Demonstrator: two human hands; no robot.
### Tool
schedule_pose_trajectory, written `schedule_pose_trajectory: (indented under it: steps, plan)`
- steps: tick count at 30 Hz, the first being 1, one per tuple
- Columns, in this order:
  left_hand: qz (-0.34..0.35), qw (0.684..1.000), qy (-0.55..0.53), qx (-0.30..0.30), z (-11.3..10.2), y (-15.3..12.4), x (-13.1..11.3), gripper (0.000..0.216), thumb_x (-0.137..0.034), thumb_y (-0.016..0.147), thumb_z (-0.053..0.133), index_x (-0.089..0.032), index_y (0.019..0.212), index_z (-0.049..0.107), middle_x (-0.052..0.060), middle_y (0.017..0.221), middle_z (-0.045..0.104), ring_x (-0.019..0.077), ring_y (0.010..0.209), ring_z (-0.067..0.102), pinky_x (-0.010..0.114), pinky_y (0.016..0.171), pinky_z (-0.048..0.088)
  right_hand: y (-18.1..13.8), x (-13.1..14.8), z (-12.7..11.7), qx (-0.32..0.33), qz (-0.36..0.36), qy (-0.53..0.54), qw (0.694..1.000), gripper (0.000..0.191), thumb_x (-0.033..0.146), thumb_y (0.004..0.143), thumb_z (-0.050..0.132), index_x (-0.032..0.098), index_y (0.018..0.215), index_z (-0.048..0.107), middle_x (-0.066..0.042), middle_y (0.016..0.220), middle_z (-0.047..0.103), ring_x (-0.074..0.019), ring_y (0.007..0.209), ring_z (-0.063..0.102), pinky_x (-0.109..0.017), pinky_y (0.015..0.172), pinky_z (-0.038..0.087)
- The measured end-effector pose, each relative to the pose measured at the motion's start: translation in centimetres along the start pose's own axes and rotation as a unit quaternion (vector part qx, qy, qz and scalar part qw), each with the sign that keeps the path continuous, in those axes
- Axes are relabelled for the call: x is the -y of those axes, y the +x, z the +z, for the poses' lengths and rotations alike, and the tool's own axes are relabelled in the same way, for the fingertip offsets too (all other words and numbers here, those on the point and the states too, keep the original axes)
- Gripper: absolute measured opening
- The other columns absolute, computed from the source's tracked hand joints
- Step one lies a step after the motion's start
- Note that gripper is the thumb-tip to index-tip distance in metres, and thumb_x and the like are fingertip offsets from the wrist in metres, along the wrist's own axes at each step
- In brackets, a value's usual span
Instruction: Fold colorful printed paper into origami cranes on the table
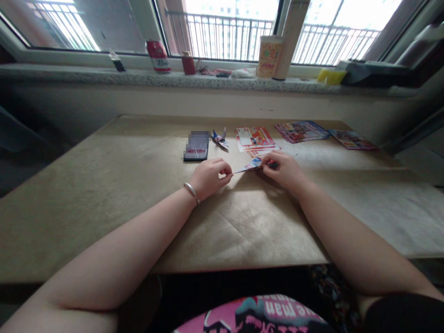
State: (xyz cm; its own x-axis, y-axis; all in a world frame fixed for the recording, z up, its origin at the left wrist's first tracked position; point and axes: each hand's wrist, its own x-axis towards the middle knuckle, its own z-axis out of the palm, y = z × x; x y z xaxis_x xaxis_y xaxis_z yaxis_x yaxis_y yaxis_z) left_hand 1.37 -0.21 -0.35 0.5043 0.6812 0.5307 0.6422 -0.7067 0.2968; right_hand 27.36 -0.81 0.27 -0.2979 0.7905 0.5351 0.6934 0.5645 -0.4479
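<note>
Between my hands is a small folded piece of printed paper (252, 163), blue, white and red, narrowing to a thin point at its left end. My left hand (212, 176), with a silver bangle at the wrist, pinches that pointed tip between thumb and finger. My right hand (281, 169) grips the wider right end, its fingertips covering part of the paper. Just beyond the left hand lies a phone (197, 147), dark-framed with its screen up. To its right sits a folded paper crane (220, 139) in similar printed colours.
Red and white printed leaflets (255, 138) lie beyond my right hand. Farther right are a stack of colourful leaflets (301, 131) and another small pile (353, 139). On the stone windowsill (132, 79) stand a red can (158, 56), a patterned paper cup (268, 56) and a yellow object (331, 77).
</note>
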Motion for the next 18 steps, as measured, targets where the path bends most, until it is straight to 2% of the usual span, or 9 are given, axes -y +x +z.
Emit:
schedule_pose_trajectory:
  steps: [9,13,16,18]
  plan:
    - [-0.032,0.999,0.004,0.020,-0.1,-0.3,0.1,0.007,-0.021,0.081,0.061,-0.017,0.076,0.061,0.001,0.077,0.061,0.0124,0.069,0.056,0.024,0.064,0.043,0.0,-0.8,0.0,-0.016,-0.006,-0.036,0.999,0.006,0.018,0.074,0.056,0.021,0.075,0.061,-0.002,0.079,0.064,-0.0175,0.075,0.058,-0.029,0.071,0.046]
    - [0.010,0.999,0.015,0.027,-0.1,-0.2,0.0,0.017,-0.032,0.081,0.067,-0.018,0.088,0.061,0.003,0.087,0.063,0.0165,0.081,0.057,0.028,0.073,0.046,-0.1,0.7,0.6,0.011,-0.051,-0.040,0.998,0.008,0.018,0.077,0.055,0.022,0.077,0.062,-0.003,0.082,0.065,-0.0179,0.079,0.059,-0.029,0.074,0.046]
    - [0.056,0.997,0.036,0.039,-0.1,-0.2,0.0,0.013,-0.031,0.086,0.062,-0.019,0.082,0.062,0.003,0.085,0.064,0.0178,0.084,0.056,0.030,0.078,0.045,-0.1,2.1,1.0,0.040,-0.092,-0.042,0.994,0.011,0.018,0.080,0.053,0.022,0.081,0.063,-0.003,0.083,0.066,-0.0175,0.080,0.059,-0.029,0.075,0.046]
    - [0.068,0.996,0.046,0.030,-0.1,-0.2,-0.1,0.014,-0.029,0.087,0.059,-0.019,0.078,0.062,0.003,0.083,0.065,0.0172,0.081,0.056,0.030,0.076,0.044,-0.1,2.8,1.2,0.037,-0.105,-0.076,0.991,0.011,0.018,0.081,0.053,0.022,0.080,0.063,-0.004,0.083,0.067,-0.0189,0.082,0.059,-0.031,0.079,0.045]
